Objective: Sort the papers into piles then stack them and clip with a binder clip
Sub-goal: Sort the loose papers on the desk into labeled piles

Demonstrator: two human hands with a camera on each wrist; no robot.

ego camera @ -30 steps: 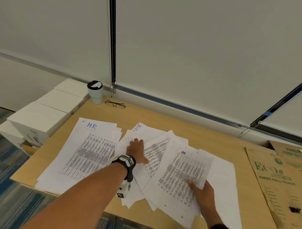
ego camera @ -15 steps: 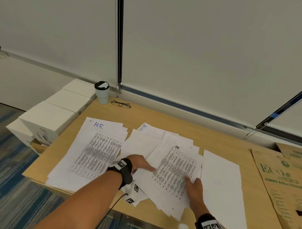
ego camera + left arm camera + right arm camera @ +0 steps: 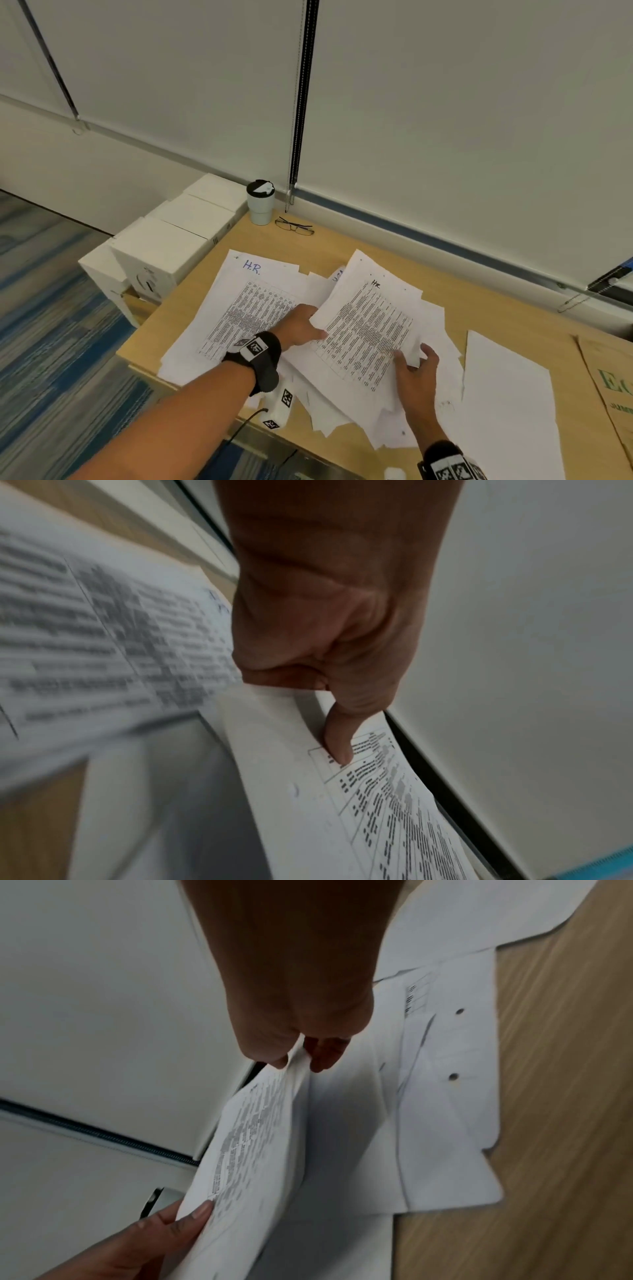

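Lifted now off the loose middle heap: printed sheet marked HR (image 3: 368, 329), flat under both hands half a second ago, raised at a tilt with its far edge up

Held at two edges:
- left hand (image 3: 298, 327) at the sheet's left edge, thumb on the printed face, fingers underneath; same pinch plain from the left wrist view (image 3: 329, 647), thumb tip on the table's corner
- right hand (image 3: 416, 371) at the near right edge, thumb on top, fingers curled below; paper edge caught between thumb and fingers in the right wrist view (image 3: 301, 1042)

More than one leaf possibly in the pinch; cannot tell how many

Beneath and around: loose middle heap (image 3: 346, 407) fanned untidily over the wooden desk (image 3: 455, 298), some leaves overhanging the near edge

Left of it, H.R. pile (image 3: 239, 308), topped by a printed table with blue handwriting, partly under the left wrist

Right of it, blank sheets (image 3: 507, 404), just beside a brown cardboard box (image 3: 613, 394)

Far corner: white tumbler (image 3: 260, 202) with black lid, glasses (image 3: 294, 226) just beside it; white boxes (image 3: 164, 250) off the desk's left end
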